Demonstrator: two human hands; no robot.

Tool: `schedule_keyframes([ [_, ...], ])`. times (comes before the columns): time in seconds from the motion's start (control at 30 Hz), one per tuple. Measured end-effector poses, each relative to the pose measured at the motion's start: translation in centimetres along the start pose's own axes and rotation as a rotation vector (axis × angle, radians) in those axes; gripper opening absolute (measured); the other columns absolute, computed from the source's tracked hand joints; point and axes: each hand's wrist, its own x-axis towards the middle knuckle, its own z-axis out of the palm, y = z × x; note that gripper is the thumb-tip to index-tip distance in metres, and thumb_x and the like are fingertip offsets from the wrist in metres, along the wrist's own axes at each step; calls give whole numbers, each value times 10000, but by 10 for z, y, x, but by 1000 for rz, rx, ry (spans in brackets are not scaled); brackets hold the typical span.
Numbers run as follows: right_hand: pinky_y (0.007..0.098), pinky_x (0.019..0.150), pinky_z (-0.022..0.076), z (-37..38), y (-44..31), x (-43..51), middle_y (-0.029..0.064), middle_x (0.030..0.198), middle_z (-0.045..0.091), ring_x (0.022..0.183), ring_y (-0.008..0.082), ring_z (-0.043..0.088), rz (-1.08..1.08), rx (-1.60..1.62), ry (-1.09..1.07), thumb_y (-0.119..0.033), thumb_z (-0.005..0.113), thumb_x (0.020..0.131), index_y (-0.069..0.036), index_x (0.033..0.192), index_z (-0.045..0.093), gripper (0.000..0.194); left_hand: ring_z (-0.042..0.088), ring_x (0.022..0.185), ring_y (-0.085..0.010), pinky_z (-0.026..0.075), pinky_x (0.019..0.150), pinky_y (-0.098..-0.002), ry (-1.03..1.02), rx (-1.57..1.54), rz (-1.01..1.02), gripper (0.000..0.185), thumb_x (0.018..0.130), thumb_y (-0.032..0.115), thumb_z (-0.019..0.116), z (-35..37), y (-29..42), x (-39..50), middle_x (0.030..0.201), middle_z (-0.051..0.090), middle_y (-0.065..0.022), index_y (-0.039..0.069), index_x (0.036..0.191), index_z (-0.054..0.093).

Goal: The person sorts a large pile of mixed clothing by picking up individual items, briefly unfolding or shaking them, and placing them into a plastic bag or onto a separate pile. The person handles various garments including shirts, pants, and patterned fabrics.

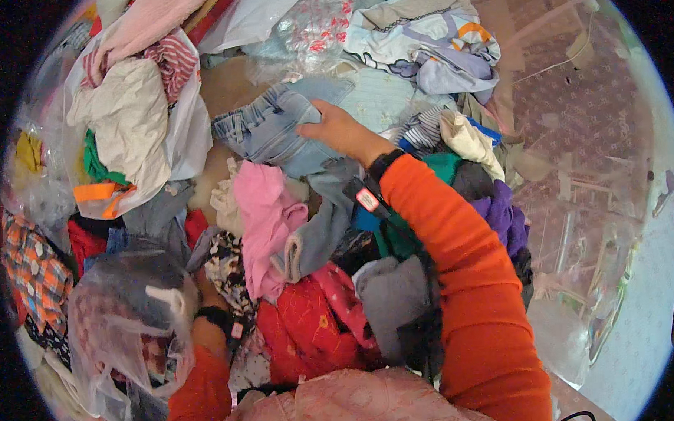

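My right hand (340, 129) reaches forward and grips a pair of light blue denim jeans (273, 126) with a gathered elastic waist; one leg trails back over the heap. My left hand (209, 284) is lower left, at a black-and-cream patterned cloth (228, 270); its fingers are mostly hidden, so its grip cannot be told. Between the hands lie a pink garment (265, 224) and, nearer me, red patterned clothing (307, 323). A folded grey cloth (395, 292) rests beside the red one, under my right forearm.
A white bag of clothes (192, 132) stands upper left. A clear plastic bag with dark clothing (135, 329) is beside my left forearm. Patterned light bedding (420, 40) lies at the far side, purple cloth (504, 216) at right, an orange plaid shirt (35, 271) far left.
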Motion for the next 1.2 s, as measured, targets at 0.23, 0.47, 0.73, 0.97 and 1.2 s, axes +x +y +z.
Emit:
schedule_keyframes([
  [0.23,427,800,462,28,-135,-137,249,974,581,946,408,562,-332,-302,147,-347,624,827,-23,1088,563,420,369,1262,-388,304,1049,-402,-32,168,159,551,832,-12,520,-17,32,0,1352,391,-266,-49,1348,330],
  [0.47,361,990,363,-7,-181,-210,182,1291,474,1186,298,462,-517,-360,414,-135,642,827,-34,1102,575,300,362,1260,-414,305,1048,-422,15,248,417,569,806,2,543,-37,69,-67,1350,384,-278,-65,1330,333],
  [0.73,274,905,415,-1,-247,-268,57,1093,591,1009,142,541,-453,257,542,-108,470,941,2,1189,501,273,470,1126,-389,376,974,-404,-5,59,608,468,836,200,604,-109,94,-140,1226,495,-232,-22,1226,470],
  [0.97,297,878,461,31,-369,-308,106,1074,630,981,176,595,-730,189,600,-107,504,916,-32,1118,517,216,415,1231,-362,333,1029,-395,6,-59,838,704,748,318,717,-204,145,-208,1321,428,-207,32,1312,406],
  [1.2,280,844,467,65,-452,-348,69,1011,637,940,158,604,-865,-61,725,-130,506,897,-33,1066,565,204,274,1340,-354,184,1082,-522,326,-120,1346,842,690,406,737,-238,207,-284,1446,277,-184,93,1370,353],
])
